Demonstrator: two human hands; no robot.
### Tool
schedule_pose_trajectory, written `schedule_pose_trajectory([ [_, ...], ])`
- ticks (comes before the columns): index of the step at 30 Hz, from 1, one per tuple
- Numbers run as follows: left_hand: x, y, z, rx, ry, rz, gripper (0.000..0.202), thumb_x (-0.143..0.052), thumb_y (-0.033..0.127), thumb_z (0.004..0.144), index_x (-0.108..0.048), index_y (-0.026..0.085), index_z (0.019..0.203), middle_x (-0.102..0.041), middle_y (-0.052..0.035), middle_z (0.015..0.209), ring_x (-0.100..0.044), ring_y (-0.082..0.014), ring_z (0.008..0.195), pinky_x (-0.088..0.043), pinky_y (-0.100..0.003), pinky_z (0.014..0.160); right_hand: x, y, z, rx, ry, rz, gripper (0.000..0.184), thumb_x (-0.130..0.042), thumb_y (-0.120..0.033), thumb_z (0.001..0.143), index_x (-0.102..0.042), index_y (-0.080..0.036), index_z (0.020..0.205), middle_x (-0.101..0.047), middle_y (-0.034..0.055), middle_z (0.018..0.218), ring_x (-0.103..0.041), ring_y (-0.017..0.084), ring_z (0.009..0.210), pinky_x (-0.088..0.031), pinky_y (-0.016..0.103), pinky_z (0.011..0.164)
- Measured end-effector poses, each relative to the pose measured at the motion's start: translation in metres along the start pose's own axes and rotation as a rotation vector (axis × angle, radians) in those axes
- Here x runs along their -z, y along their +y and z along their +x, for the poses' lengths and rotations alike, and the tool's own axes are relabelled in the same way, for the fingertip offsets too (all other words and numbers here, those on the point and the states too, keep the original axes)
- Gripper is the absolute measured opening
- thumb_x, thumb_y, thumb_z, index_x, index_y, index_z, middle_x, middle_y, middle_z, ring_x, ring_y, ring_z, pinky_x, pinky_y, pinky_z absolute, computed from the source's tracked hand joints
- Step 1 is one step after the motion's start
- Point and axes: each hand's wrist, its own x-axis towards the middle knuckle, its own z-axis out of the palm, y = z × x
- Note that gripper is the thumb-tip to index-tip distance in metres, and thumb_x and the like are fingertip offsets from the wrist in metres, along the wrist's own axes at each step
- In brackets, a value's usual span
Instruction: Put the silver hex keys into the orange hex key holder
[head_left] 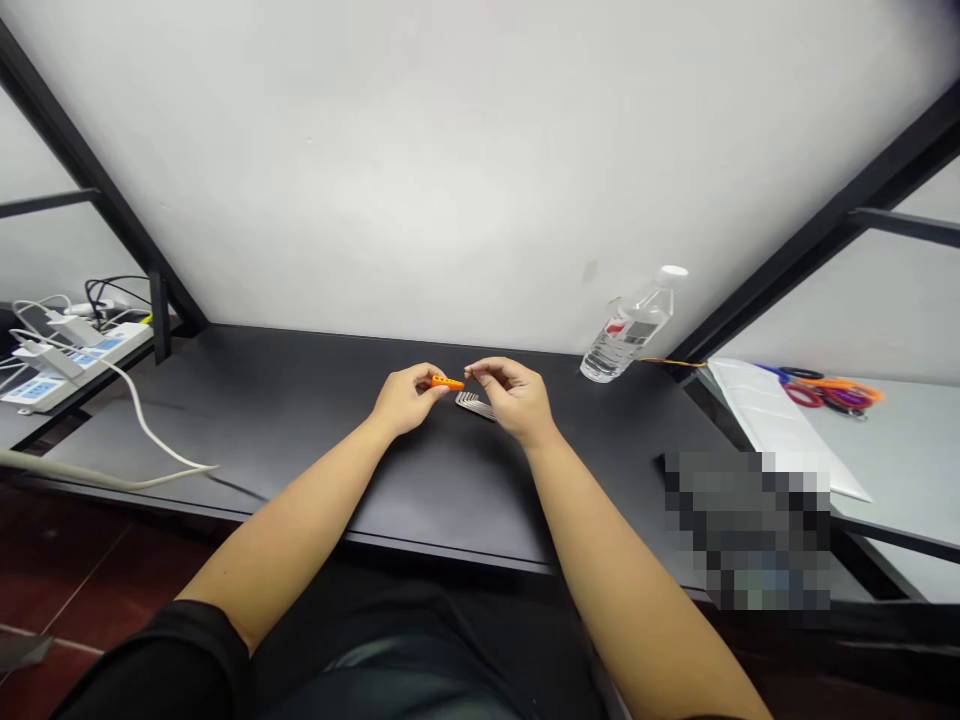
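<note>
Now we watch the left fingers (427, 373) clamped on a light, stiff orange plastic piece (448, 382), best held by its end, right fingers (480, 369) together just beside it, above hex keys (471, 404) on the bench (300, 400)

Noted on the black desk (300, 400): a plastic water bottle (628, 340) at the rear edge. Left, a power strip (75, 365) with cables; right, scissors (821, 390) on a side table (915, 470).

The left hand (409, 398) and right hand (514, 400) nearly touch, fingers (480, 369) pinched.
</note>
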Motion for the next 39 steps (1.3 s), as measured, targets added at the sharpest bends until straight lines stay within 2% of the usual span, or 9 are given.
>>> schedule_pose_trajectory([
  [8, 0.000, 0.003, -0.002, 0.011, 0.007, 0.021, 0.015, -0.068, 0.034, 0.085, -0.068, 0.022, 0.093, -0.077, -0.0025, 0.091, -0.070, -0.0178, 0.080, -0.054, -0.031, 0.078, 0.000, -0.001, -0.002, -0.020, -0.108, -0.224, 0.017, -0.065, -0.035, 0.091, -0.079, -0.027, 0.096, -0.079, 0.0030, 0.101, -0.074, 0.025, 0.097, -0.058, 0.042, 0.094],
  [13, 0.001, 0.003, -0.001, 0.041, 0.061, 0.033, 0.017, -0.068, 0.037, 0.086, -0.067, 0.021, 0.093, -0.077, -0.0030, 0.091, -0.070, -0.0176, 0.080, -0.053, -0.031, 0.078, 0.002, 0.008, 0.000, -0.055, -0.230, -0.352, 0.030, -0.066, -0.040, 0.089, -0.073, -0.028, 0.116, -0.075, 0.0063, 0.115, -0.072, 0.024, 0.094, -0.058, 0.042, 0.089],
  [16, 0.001, 0.001, -0.001, 0.052, 0.087, 0.031, 0.015, -0.067, 0.036, 0.087, -0.067, 0.022, 0.093, -0.077, -0.0032, 0.094, -0.069, -0.0176, 0.081, -0.052, -0.032, 0.079, 0.011, 0.017, 0.003, -0.155, -0.192, -0.597, 0.037, -0.073, -0.050, 0.081, -0.073, -0.022, 0.105, -0.073, 0.0101, 0.111, -0.068, 0.024, 0.093, -0.056, 0.040, 0.083],
  [18, 0.002, 0.001, -0.001, 0.054, 0.081, 0.027, 0.015, -0.066, 0.035, 0.087, -0.067, 0.022, 0.093, -0.077, -0.0033, 0.095, -0.069, -0.0176, 0.081, -0.052, -0.032, 0.078, 0.019, 0.023, 0.006, -0.284, -0.261, -0.736, 0.042, -0.078, -0.058, 0.072, -0.073, -0.021, 0.094, -0.071, 0.0105, 0.104, -0.067, 0.025, 0.091, -0.054, 0.037, 0.078],
  [21, 0.002, 0.001, -0.002, 0.048, 0.053, 0.025, 0.015, -0.066, 0.035, 0.087, -0.067, 0.022, 0.093, -0.076, -0.0038, 0.094, -0.068, -0.0178, 0.080, -0.051, -0.031, 0.076, 0.027, 0.031, 0.008, -0.444, -0.407, -0.796, 0.045, -0.080, -0.061, 0.066, -0.073, -0.023, 0.088, -0.072, 0.0080, 0.098, -0.067, 0.024, 0.087, -0.050, 0.033, 0.070],
  [25, 0.002, 0.001, -0.002, 0.043, 0.031, 0.035, 0.016, -0.066, 0.037, 0.087, -0.068, 0.022, 0.094, -0.074, -0.0030, 0.091, -0.068, -0.0176, 0.079, -0.051, -0.031, 0.074, 0.028, 0.032, 0.010, -0.511, -0.457, -0.793, 0.037, -0.080, -0.056, 0.066, -0.071, -0.024, 0.082, -0.073, 0.0041, 0.090, -0.066, 0.021, 0.077, -0.046, 0.030, 0.062],
  [30, 0.002, 0.000, -0.002, 0.043, 0.016, 0.049, 0.018, -0.066, 0.039, 0.087, -0.068, 0.022, 0.094, -0.074, -0.0033, 0.089, -0.067, -0.0179, 0.078, -0.051, -0.031, 0.073, 0.026, 0.021, 0.009, -0.445, -0.494, -0.811, 0.026, -0.078, -0.049, 0.071, -0.068, -0.025, 0.073, -0.072, 0.0026, 0.080, -0.064, 0.020, 0.071, -0.043, 0.030, 0.060],
  [34, 0.001, -0.001, -0.002, 0.035, 0.011, 0.053, 0.018, -0.066, 0.039, 0.086, -0.068, 0.023, 0.094, -0.074, -0.0036, 0.090, -0.067, -0.0183, 0.079, -0.052, -0.032, 0.074, 0.027, 0.013, 0.008, -0.240, -0.515, -0.826, 0.016, -0.075, -0.037, 0.076, -0.066, -0.024, 0.070, -0.072, 0.0032, 0.084, -0.064, 0.020, 0.075, -0.045, 0.032, 0.069],
  [39, 0.001, -0.001, -0.001, 0.024, -0.005, 0.043, 0.018, -0.066, 0.038, 0.086, -0.068, 0.022, 0.095, -0.075, -0.0037, 0.092, -0.067, -0.0184, 0.080, -0.053, -0.032, 0.076, 0.026, 0.007, 0.010, -0.076, -0.225, -0.590, 0.016, -0.067, -0.038, 0.084, -0.066, -0.023, 0.080, -0.070, 0.0052, 0.085, -0.064, 0.021, 0.075, -0.050, 0.035, 0.072],
])
